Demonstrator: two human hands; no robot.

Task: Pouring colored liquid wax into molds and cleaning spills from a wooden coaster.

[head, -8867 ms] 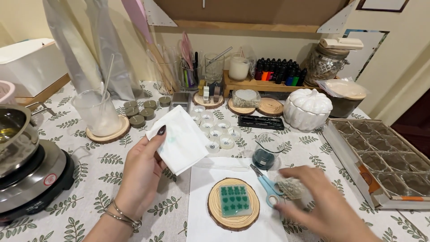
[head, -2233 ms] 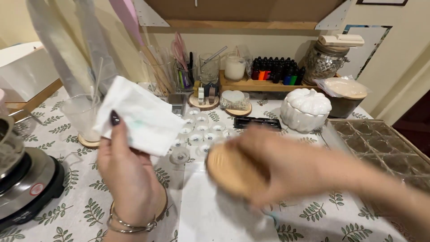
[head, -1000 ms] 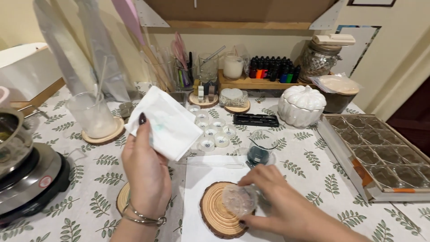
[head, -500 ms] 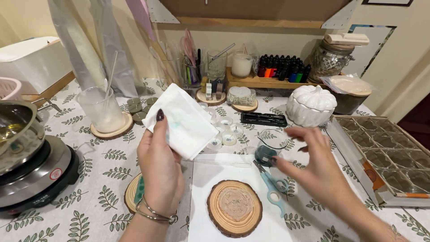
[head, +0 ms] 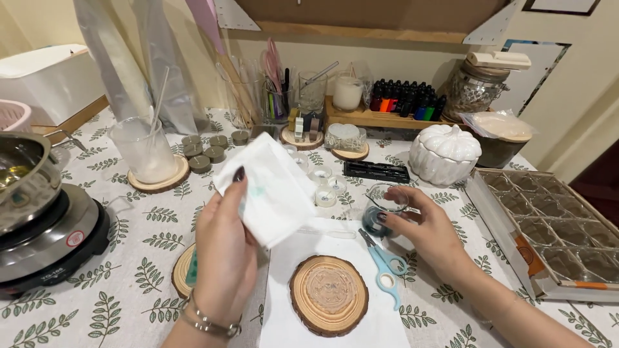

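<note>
My left hand (head: 222,248) holds up a folded white tissue (head: 274,190) with faint green stains, above the table. My right hand (head: 422,229) grips a small glass beaker (head: 380,209) with dark liquid at its bottom. In front of me a clear mould (head: 330,293) rests on a round wooden coaster (head: 300,309), which lies on a white paper sheet (head: 284,328). Blue scissors (head: 385,265) lie just right of the coaster. A second wooden coaster (head: 180,280) with a green mould shows behind my left wrist.
A hot plate with a metal pot (head: 39,225) stands at the left. A plastic cup with a stick (head: 143,151), tealight cups (head: 325,193), a white pumpkin jar (head: 445,154) and dye bottles (head: 406,103) fill the back. A compartment tray (head: 554,225) lies at the right.
My right hand moved left from above the scissors and closed on the glass beaker. My left hand with the tissue stayed raised, drifting slightly lower.
</note>
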